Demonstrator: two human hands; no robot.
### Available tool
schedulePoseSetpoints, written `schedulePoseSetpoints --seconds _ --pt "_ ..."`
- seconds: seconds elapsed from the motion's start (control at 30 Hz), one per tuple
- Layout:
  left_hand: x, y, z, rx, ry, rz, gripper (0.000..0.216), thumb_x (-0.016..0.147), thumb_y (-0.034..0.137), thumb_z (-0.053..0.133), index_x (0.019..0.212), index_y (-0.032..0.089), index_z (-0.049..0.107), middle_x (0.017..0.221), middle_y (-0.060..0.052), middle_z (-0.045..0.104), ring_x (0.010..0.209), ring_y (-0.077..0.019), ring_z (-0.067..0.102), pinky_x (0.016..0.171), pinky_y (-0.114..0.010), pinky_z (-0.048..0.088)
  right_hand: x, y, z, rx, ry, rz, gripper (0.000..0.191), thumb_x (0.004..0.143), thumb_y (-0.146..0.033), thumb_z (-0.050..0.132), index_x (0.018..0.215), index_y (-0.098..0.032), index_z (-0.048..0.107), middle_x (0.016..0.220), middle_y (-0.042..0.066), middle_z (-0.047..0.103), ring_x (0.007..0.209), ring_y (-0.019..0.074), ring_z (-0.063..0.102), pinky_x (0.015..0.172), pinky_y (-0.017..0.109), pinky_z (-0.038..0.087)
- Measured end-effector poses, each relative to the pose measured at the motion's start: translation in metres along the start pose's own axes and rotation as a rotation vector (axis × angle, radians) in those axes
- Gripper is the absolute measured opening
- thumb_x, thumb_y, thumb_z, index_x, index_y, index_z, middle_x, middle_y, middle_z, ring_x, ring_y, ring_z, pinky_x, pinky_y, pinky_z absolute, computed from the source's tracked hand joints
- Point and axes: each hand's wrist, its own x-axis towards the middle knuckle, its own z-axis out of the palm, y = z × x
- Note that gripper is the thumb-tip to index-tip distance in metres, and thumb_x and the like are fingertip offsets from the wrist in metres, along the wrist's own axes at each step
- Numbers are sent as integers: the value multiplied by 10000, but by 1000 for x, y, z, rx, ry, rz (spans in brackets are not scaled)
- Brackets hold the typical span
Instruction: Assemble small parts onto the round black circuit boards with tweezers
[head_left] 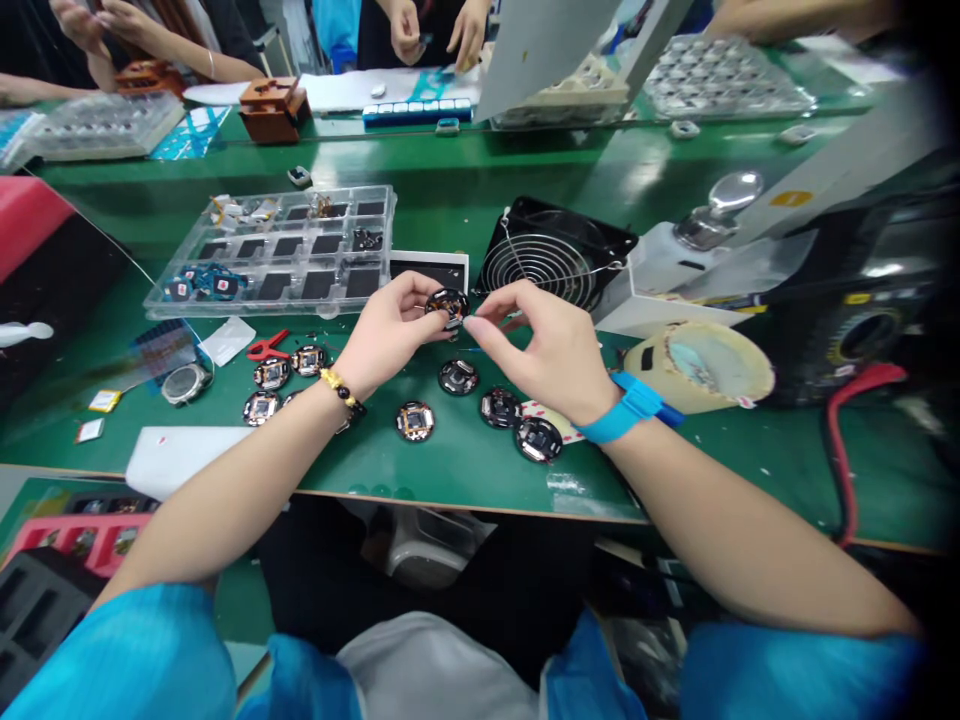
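Note:
My left hand (390,335) holds a small round black electronic module (447,303) between thumb and fingertips, above the green table (450,460). My right hand (544,345) meets it from the right, thumb and forefinger pinched at the module's edge; whether they hold a tiny part is unclear. A beaded bracelet is on my left wrist and a blue strap (630,408) on my right. Several similar round modules (459,377) lie on the table below my hands.
A clear compartment tray (285,250) sits behind my left hand and a black fan (551,255) behind my right. A tape roll (697,365), a red cable (844,440), a white pad (176,455) and red tweezers (266,346) lie around. Other people's hands work across the far table.

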Motion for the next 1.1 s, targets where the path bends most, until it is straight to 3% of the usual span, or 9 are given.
schedulePoseSetpoints --seconds 0.13,0.27,0.4,0.63,1.1 --pt "0 -2 1 25 -28 12 192 851 100 665 978 185 548 940 -28 712 911 -155 735 826 -298 651 -2 0 4 -27 -20 -15 214 914 -419 729 948 -231 632 903 37 746 830 214 709 722 336 550" --pt "-1 -3 3 24 -42 16 186 864 118 673 946 193 524 901 -15 707 880 -148 735 843 -310 648 -2 0 4 -73 -13 -39 72 974 -290 635 935 -230 648 885 40 743 827 205 702 714 330 542" --pt "-1 -5 3 62 -40 32 187 866 129 678 930 196 515 855 -4 707 811 -137 731 808 -305 646 -1 -3 3 -90 -18 -67 55 956 -222 613 912 -227 646 878 38 741 835 209 701 731 339 537" --pt "-1 -9 2 240 1 118 180 831 121 687 924 195 552 853 -13 732 789 -137 731 770 -275 617 0 -4 2 44 22 -13 56 929 -247 619 876 -232 619 847 23 721 769 190 686 711 327 578" --pt "-2 -8 4 299 -16 122 147 813 104 672 907 182 590 869 -22 735 789 -143 713 736 -269 596 -1 -4 2 132 64 70 88 939 -314 669 901 -237 650 896 8 789 803 191 761 758 329 628"
